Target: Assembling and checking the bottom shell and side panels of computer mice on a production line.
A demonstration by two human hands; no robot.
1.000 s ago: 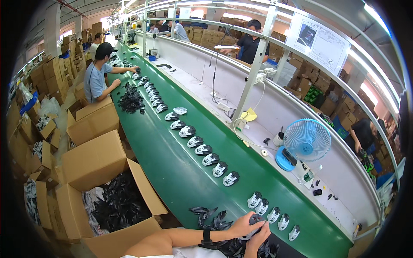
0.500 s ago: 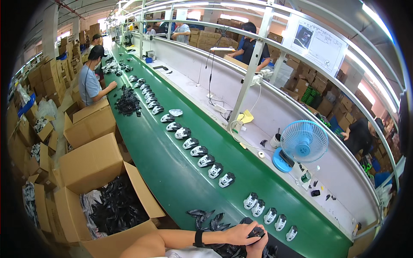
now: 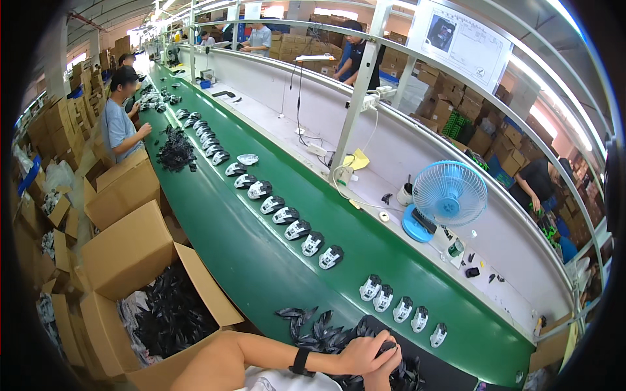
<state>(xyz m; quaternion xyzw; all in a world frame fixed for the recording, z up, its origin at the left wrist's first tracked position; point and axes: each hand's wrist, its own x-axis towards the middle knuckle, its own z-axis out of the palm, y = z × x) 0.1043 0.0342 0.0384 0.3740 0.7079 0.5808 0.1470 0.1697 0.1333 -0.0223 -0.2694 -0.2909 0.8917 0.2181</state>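
My left hand [image 3: 359, 355], with a black band on its wrist, is closed over the top of a dark mouse-shaped shell [image 3: 387, 347]. From below, my right hand [image 3: 383, 373] wraps the same shell, so most of it is hidden. Both hands are above a dark mat [image 3: 438, 362] near the belt's close edge. Loose, curved black plastic pieces [image 3: 324, 333] lie heaped beside and under them. Just beyond the hands, several white and black mouse-shaped shells [image 3: 402, 309] stand in a row on the green belt [image 3: 287, 290].
A longer line of similar shells [image 3: 285, 215] runs up the belt. At left, an open carton [image 3: 210, 281] holds black pieces. A blue fan [image 3: 450, 195] stands on the ledge at right. Farther up, a co-worker [image 3: 122, 127] sits by a black heap [image 3: 176, 150].
My fingers have closed further over the shell, covering more of it. The whole view has shifted a little, so the belt and its rows appear farther left and higher.
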